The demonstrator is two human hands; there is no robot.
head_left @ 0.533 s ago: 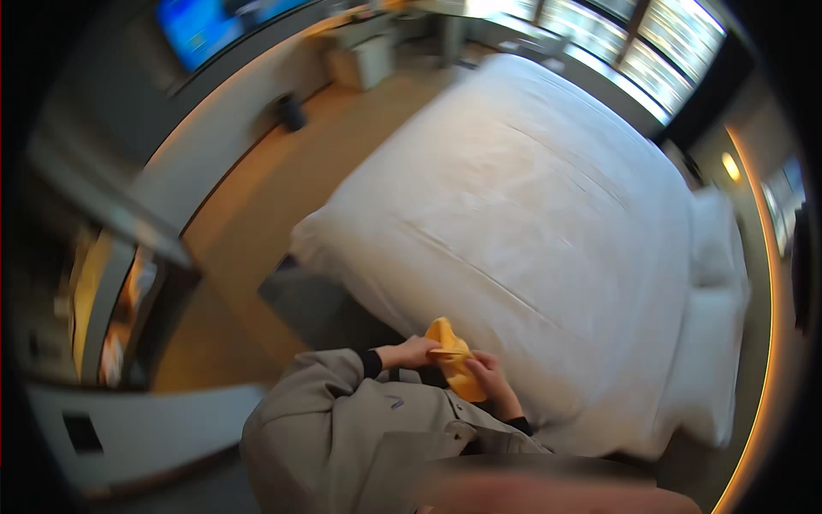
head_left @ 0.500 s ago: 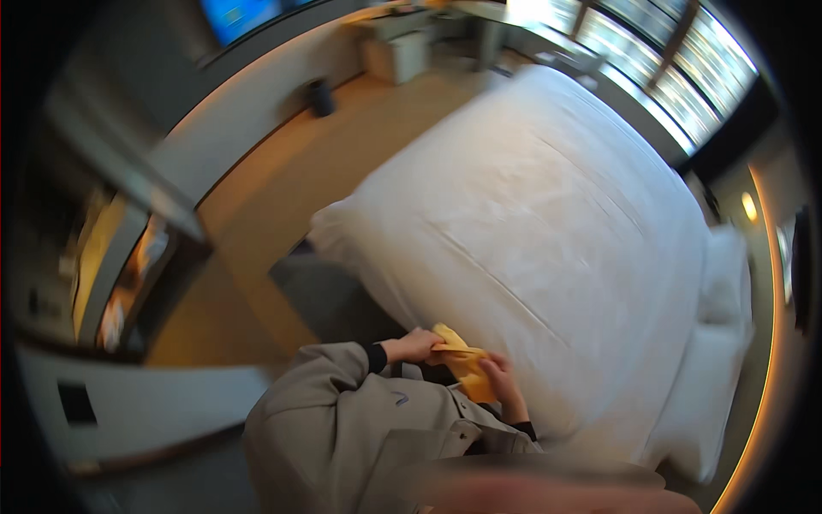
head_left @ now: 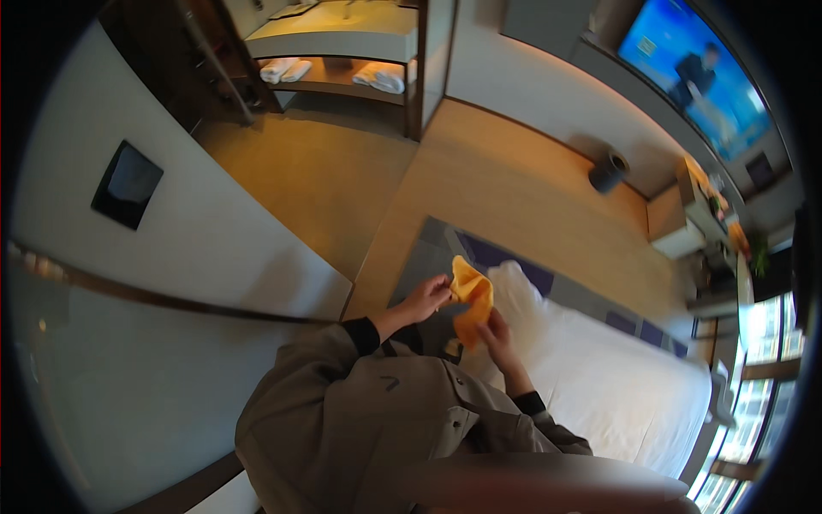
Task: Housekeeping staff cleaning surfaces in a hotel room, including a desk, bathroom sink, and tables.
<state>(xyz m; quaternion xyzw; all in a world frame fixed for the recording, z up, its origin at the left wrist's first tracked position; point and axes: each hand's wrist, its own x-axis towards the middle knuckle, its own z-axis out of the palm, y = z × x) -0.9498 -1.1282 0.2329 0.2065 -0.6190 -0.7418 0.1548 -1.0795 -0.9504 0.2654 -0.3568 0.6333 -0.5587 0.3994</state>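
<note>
A yellow cloth (head_left: 476, 289) hangs bunched between my two hands, in front of my body. My left hand (head_left: 428, 296) pinches it along its left edge. Lower on the other side, my right hand (head_left: 495, 334) has its fingers closed on the cloth's bottom part. Behind the right hand lies the corner of a bed (head_left: 591, 360) covered in white bedding; the cloth is held up near that corner, over a grey and purple rug (head_left: 423, 257).
A pale wall with a dark panel (head_left: 128, 185) stands at the left. Ahead, a washbasin counter (head_left: 334, 44) has folded white towels (head_left: 377, 77) on its shelf. A dark bin (head_left: 609, 172) stands by the far wall, below a lit television (head_left: 698, 77). Windows (head_left: 766, 343) are at the right.
My view and body have turned to the left, so the bed now lies at the right and the washbasin counter shows ahead. The cloth stays in both hands, now lifted and bunched differently.
</note>
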